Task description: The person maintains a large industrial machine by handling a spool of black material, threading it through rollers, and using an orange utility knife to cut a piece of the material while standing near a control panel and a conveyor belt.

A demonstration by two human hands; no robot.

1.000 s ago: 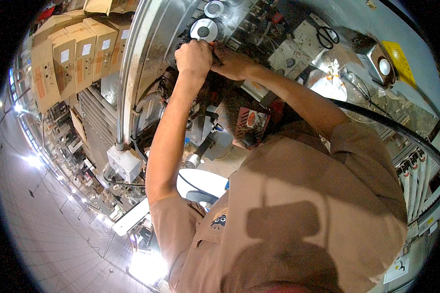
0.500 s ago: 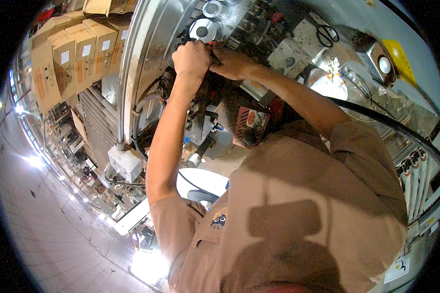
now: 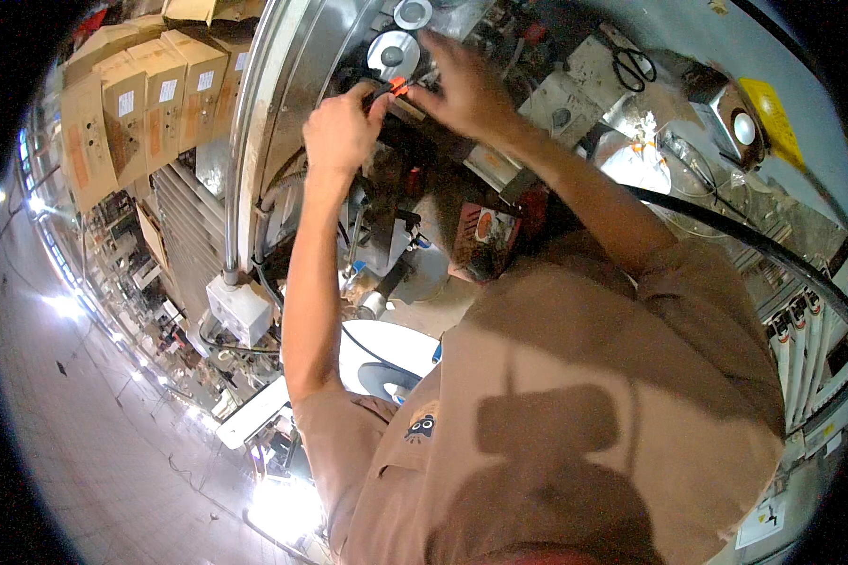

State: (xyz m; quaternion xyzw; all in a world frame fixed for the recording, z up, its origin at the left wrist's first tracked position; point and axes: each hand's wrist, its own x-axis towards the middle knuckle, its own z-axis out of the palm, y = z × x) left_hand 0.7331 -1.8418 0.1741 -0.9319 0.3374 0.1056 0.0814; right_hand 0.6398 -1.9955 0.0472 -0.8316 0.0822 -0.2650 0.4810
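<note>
At the machine's metal face, my left hand (image 3: 337, 134) pinches a small black tool with an orange end (image 3: 396, 88) between thumb and fingers. What kind of tool it is, I cannot make out. Just to its right is my right hand (image 3: 466, 94), slightly blurred, its fingers spread and raised. The right thumb lies close to the orange end; whether they touch, I cannot tell. Beyond the tool sits a round silver disc (image 3: 393, 44) with a dark grey centre. A smaller silver ring (image 3: 413, 13) is behind it.
Black-handled scissors (image 3: 633, 70) lie on the cluttered bench at the right. A thick black hose (image 3: 744, 231) crosses near my right arm. Cardboard boxes (image 3: 141, 104) stand at the far left, past a metal frame (image 3: 240, 169). A grey junction box (image 3: 239, 309) hangs on that frame.
My hands were together in front of the disc. Now the left has moved slightly left and nearer, the right has come away with its fingers opened, and the orange-ended tool shows between them.
</note>
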